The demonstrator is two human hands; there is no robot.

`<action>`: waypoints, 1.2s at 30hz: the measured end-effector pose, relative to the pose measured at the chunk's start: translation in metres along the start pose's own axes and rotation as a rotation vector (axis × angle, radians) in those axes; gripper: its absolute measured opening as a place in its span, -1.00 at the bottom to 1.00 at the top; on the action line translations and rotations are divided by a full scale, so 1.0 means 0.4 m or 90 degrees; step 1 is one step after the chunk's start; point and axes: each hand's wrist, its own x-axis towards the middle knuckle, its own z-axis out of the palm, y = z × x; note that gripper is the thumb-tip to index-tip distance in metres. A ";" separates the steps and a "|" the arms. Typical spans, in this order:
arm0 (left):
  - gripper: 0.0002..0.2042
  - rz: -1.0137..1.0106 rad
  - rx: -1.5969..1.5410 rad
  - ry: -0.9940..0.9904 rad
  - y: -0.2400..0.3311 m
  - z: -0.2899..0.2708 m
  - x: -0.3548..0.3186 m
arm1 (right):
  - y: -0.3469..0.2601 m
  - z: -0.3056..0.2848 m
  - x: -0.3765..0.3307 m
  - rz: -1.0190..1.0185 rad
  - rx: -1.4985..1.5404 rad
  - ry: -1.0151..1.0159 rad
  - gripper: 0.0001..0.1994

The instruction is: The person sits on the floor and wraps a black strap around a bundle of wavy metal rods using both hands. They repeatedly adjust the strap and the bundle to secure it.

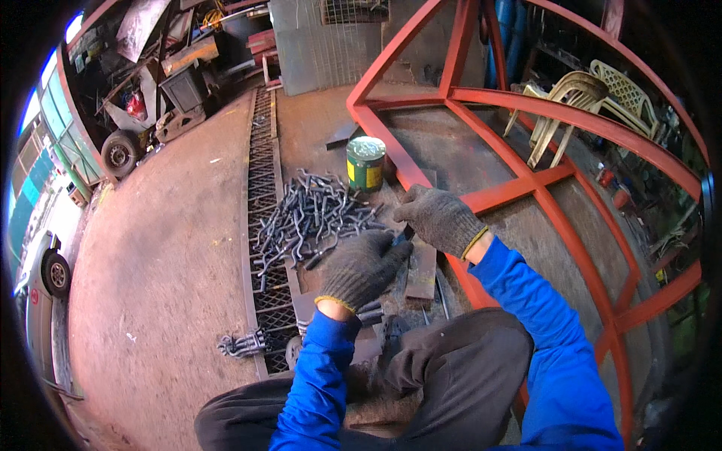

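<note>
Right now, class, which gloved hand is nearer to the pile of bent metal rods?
Left. In this view, the left hand overlaps the lower right edge of the bent metal rods; the right hand sits farther right.

Bright daylight shows left of the brown floor [158, 240], pale plastic chairs [577, 85] right.

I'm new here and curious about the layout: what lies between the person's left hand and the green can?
In the head view, part of a heap of bent metal rods lies between the left hand and the green can.

Pale plastic chairs [579, 86] — silver vehicle [38, 308]
</note>
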 end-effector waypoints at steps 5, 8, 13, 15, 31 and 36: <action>-0.68 0.077 -0.140 0.057 -0.062 -0.001 0.010 | -0.017 0.040 -0.004 -0.058 0.163 0.005 -0.79; -0.75 -0.065 -0.474 -0.087 -0.091 -0.007 0.005 | -0.039 0.024 0.004 -0.020 0.205 -0.030 -0.66; -0.83 -0.125 -0.678 -0.068 -0.124 0.013 0.014 | -0.072 0.004 0.011 0.069 0.340 0.198 -0.69; -0.85 -0.143 -0.738 0.006 -0.139 0.024 0.016 | -0.079 -0.030 0.021 0.072 0.200 0.340 -0.72; -0.68 -0.064 -0.864 0.125 -0.186 -0.022 0.017 | -0.151 -0.077 -0.023 0.064 0.098 -0.093 -0.76; -0.67 -0.202 -0.947 -0.001 -0.137 -0.074 -0.019 | -0.131 -0.085 -0.024 0.133 0.009 -0.007 -0.79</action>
